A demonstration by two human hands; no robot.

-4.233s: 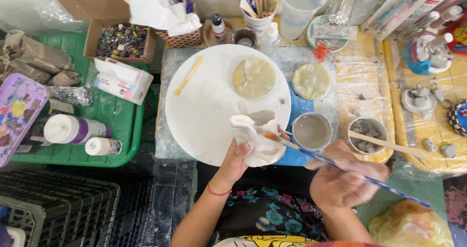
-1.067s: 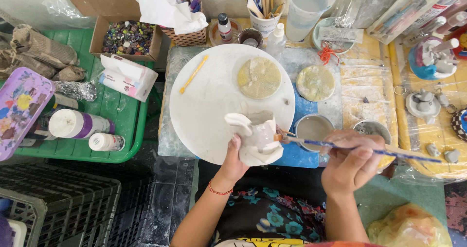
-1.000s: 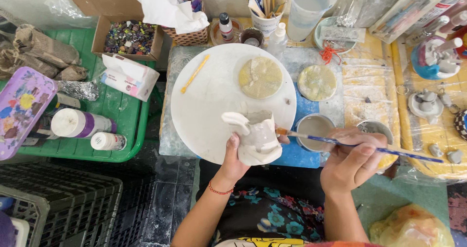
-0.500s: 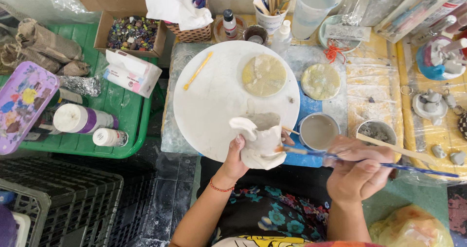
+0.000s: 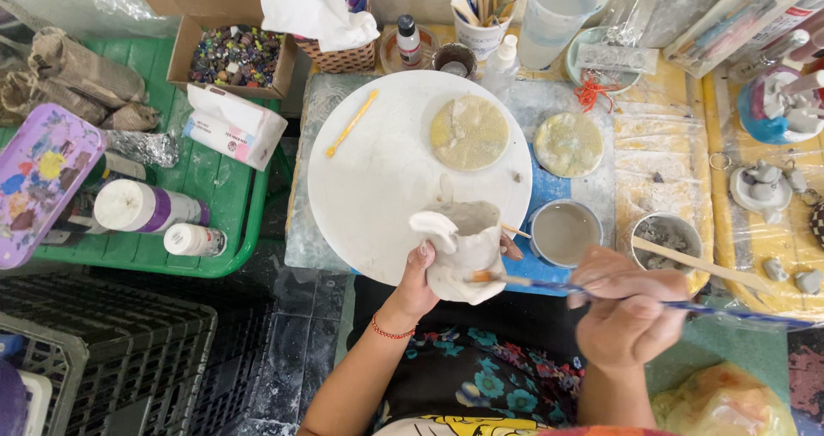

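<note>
1. The left hand (image 5: 418, 283) grips the pale clay vessel (image 5: 461, 249) over the near edge of the white round board (image 5: 378, 170); fingers wrap its wall.
2. The right hand (image 5: 629, 309) pinches a blue-handled brush (image 5: 601, 292); the tip touches the vessel's lower side.
3. Judgement: the form is built; surface brushing is under way and unfinished.
4. Hidden: the vessel's far side and the brush bristles; what the grey cup (image 5: 564, 233) holds cannot be identified.

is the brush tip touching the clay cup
Touching. The head view shows the brush, held in the right hand, with its bristle end lying right on the lower side of the clay cup that the left hand holds, no gap visible.
</note>
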